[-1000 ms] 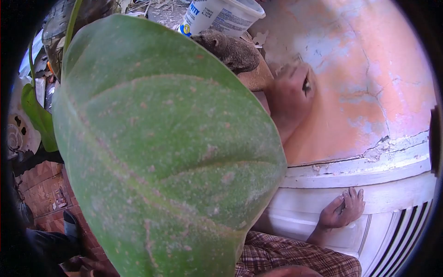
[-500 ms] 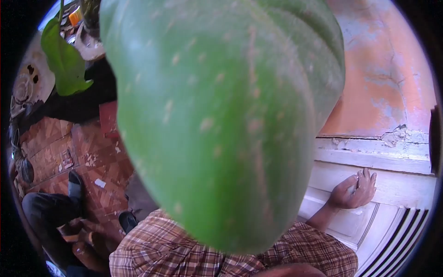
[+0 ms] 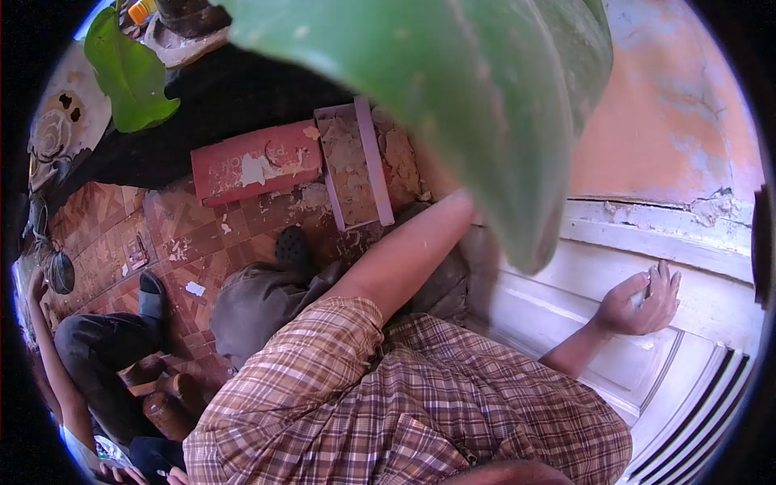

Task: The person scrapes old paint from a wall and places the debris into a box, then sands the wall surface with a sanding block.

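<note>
My right hand (image 3: 643, 302) is against the white panelled woodwork (image 3: 517, 311), just below its upper ledge. Its fingers are bent together round a small whitish piece, too covered to name. My left forearm (image 3: 420, 255) reaches up and across from the plaid sleeve. A large green leaf (image 3: 501, 105), close to the camera, hides my left hand completely, so what it touches does not show.
Peeling orange wall (image 3: 647, 121) rises above the woodwork. A red box (image 3: 257, 162) and an open tray of crumbly debris (image 3: 347, 170) lie on the littered tiled floor (image 3: 182, 226). Another person's leg (image 3: 109, 339) and arm (image 3: 61, 356) are at left.
The leaf has shifted upward in view, uncovering my left forearm, the red box and the debris tray. My right hand appears slightly higher and farther right, still against the woodwork.
</note>
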